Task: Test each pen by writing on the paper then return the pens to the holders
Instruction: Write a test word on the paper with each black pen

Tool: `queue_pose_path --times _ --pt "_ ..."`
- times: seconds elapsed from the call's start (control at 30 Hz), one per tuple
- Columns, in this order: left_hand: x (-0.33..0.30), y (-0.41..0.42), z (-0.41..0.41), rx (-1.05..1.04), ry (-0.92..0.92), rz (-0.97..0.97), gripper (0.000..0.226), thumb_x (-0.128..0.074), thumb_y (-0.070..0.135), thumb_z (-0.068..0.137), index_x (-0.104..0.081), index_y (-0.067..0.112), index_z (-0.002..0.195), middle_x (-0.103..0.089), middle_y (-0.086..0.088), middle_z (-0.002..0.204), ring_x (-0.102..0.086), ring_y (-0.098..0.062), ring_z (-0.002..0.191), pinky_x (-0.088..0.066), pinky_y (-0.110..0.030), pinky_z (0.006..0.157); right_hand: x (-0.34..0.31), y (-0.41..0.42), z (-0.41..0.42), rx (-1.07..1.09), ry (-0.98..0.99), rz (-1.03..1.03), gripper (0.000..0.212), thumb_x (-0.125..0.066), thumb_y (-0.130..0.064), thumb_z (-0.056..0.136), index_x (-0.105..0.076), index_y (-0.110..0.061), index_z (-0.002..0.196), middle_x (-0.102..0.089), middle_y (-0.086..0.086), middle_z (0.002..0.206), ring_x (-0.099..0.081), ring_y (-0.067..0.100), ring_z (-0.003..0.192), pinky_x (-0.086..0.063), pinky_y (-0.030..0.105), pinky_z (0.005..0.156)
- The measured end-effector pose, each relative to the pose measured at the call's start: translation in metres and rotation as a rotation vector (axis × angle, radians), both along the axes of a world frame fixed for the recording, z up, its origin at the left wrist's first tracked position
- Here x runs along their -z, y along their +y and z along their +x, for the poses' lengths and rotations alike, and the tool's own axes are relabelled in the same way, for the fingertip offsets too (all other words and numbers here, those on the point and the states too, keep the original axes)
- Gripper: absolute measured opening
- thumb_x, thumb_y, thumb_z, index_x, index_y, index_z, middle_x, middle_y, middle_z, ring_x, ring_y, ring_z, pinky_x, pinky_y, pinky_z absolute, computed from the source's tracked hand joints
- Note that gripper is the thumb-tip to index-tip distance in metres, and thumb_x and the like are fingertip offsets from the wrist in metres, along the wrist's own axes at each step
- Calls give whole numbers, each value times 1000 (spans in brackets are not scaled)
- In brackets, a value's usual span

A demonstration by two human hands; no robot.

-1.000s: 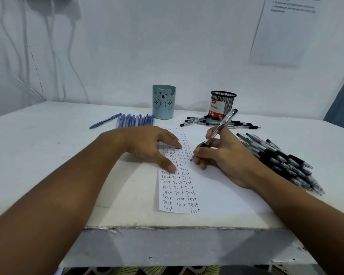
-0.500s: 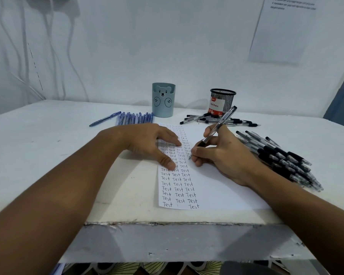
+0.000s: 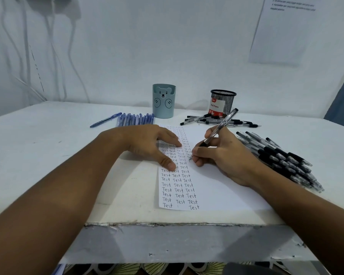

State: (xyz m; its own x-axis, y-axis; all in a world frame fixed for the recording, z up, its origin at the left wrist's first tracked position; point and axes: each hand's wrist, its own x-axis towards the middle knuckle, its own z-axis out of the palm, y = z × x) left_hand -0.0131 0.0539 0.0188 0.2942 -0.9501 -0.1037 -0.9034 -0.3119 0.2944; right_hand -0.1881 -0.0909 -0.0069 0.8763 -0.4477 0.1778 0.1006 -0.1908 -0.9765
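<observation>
A white sheet of paper (image 3: 216, 187) lies on the table, its left part filled with columns of the word "Test". My left hand (image 3: 147, 144) rests flat on the paper's left edge, fingers spread. My right hand (image 3: 224, 155) grips a clear pen with a black grip (image 3: 220, 126), its tip touching the paper beside the written columns. Behind stand a light blue bear holder (image 3: 164, 101) and a black mesh holder (image 3: 222, 103).
Several blue pens (image 3: 134, 119) lie in a row left of the bear holder. Black pens (image 3: 218, 121) are scattered in front of the mesh holder. A large heap of black pens (image 3: 280, 157) lies right of my right hand. The table's front edge (image 3: 167, 223) is close.
The pen tip has shifted slightly on the paper as my right hand writes. My left hand stays on the sheet.
</observation>
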Motion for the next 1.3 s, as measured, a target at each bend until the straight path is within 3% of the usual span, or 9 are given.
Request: queue_pose_path --times 0.2,0.37,0.5,0.77,1.3 --pt "0 0 1 5 10 -3 91 -65 83 47 -49 52 131 -34 29 146 -28 2 136 -17 -29 114 3 0 2 35 10 -119 36 -66 9 87 -39 -12 97 -67 17 78 -64 29 62 -56 38 67" --pt "-1 1 0 4 17 -2 90 -66 81 48 -48 53 131 -33 29 147 -28 2 136 -17 -31 116 -1 -3 0 0 -6 28 40 -62 16 85 -37 -12 97 -61 23 76 -58 28 56 -51 32 56" --pt "0 0 1 0 13 0 96 -65 88 42 -49 54 130 -34 30 146 -28 2 136 -18 -33 117 2 -1 1 20 12 -115 38 -65 12 85 -38 -12 97 -65 18 75 -57 31 62 -50 39 64" --pt "1 -2 2 -5 7 -1 97 -61 89 39 -49 54 129 -34 30 146 -29 1 137 -19 -38 119 0 -2 0 16 6 -40 40 -62 15 85 -37 -13 97 -61 19 75 -56 28 61 -46 34 55" --pt "1 -1 2 1 21 -9 96 -63 87 39 -50 54 129 -34 30 146 -30 2 135 -19 -33 117 1 -5 -1 26 -25 42 41 -60 19 84 -37 -13 96 -60 16 65 -54 29 59 -44 32 49"
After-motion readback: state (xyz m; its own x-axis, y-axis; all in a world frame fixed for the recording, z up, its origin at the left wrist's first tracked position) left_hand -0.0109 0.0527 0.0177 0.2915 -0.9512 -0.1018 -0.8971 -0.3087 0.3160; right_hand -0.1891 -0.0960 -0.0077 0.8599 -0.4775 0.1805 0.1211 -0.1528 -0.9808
